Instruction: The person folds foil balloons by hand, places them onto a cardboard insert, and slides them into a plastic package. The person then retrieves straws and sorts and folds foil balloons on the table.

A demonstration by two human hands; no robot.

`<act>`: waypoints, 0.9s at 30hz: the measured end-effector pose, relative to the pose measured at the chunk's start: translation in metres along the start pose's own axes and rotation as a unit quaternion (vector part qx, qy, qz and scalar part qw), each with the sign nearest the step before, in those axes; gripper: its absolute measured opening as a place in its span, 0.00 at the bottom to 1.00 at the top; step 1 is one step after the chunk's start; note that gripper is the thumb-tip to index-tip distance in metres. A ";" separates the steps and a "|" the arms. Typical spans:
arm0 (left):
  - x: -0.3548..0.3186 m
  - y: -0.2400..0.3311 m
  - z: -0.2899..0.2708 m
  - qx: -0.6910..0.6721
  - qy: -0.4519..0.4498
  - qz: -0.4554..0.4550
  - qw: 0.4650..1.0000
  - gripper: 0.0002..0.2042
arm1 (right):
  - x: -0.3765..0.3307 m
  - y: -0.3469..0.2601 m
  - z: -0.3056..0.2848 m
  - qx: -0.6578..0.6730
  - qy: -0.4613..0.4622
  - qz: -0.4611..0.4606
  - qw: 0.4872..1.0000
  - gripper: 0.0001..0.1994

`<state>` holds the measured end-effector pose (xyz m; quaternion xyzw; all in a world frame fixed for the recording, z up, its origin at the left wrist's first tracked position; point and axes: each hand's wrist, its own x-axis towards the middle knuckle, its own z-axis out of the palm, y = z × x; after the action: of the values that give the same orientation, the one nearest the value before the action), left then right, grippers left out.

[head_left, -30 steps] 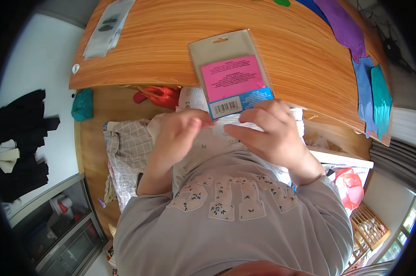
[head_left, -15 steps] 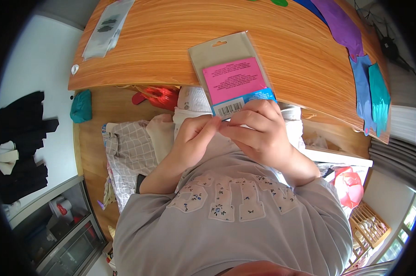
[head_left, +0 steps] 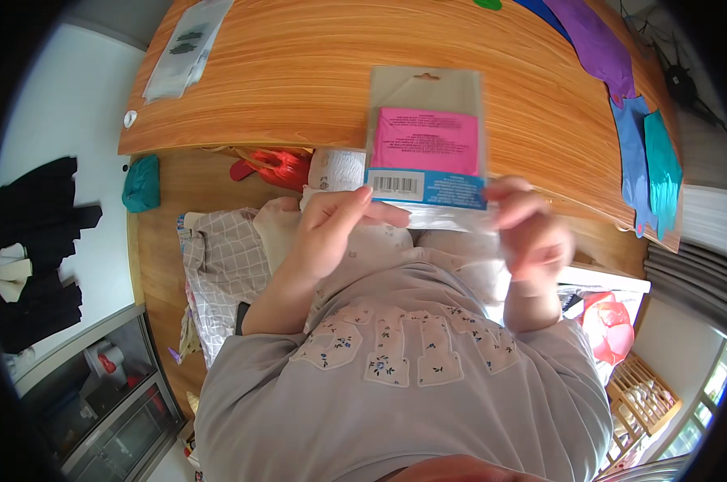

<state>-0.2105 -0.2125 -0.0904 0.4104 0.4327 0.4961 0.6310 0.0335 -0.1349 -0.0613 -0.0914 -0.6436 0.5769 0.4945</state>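
Note:
A flat clear plastic packet (head_left: pixel 426 143) hangs over the near edge of the table, its hang-hole end pointing away from me. Inside it show a grey-beige backing, a pink printed panel and a blue strip with a barcode. My left hand (head_left: pixel 329 233) grips the packet's lower left corner, thumb on top and a finger underneath. At the lower right corner is my right hand (head_left: pixel 536 237), smeared by motion, with its fingertips by the packet's edge; whether they touch it I cannot tell.
Clear plastic sleeves (head_left: pixel 188 52) lie at the wooden table's (head_left: pixel 299 72) far left. Purple (head_left: pixel 592 44), blue (head_left: pixel 630 153) and teal (head_left: pixel 662 165) flat pieces line its right side. Below the table edge are a red bag (head_left: pixel 283 167) and grey checked cloth (head_left: pixel 231 249).
The packet has turned upright from a leftward tilt and shifted slightly right. My right hand has moved right, away from my left hand, to the packet's right side.

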 end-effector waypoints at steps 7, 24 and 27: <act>0.013 0.006 -0.030 0.122 -0.083 -0.009 0.989 0.24 | -0.032 -0.017 -0.090 0.424 0.028 0.085 0.901 0.11; 0.032 -0.022 -0.021 0.197 -0.014 0.281 0.939 0.22 | -0.013 0.027 -0.024 -0.346 -0.013 0.044 0.937 0.20; 0.030 -0.018 -0.023 0.223 -0.002 0.300 0.928 0.19 | -0.014 0.024 -0.026 -0.310 -0.020 0.034 0.950 0.17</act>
<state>-0.2236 -0.1836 -0.1186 0.6520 0.3880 0.5520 0.3459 0.0487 -0.1199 -0.0925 -0.2507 -0.7970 0.3669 0.4090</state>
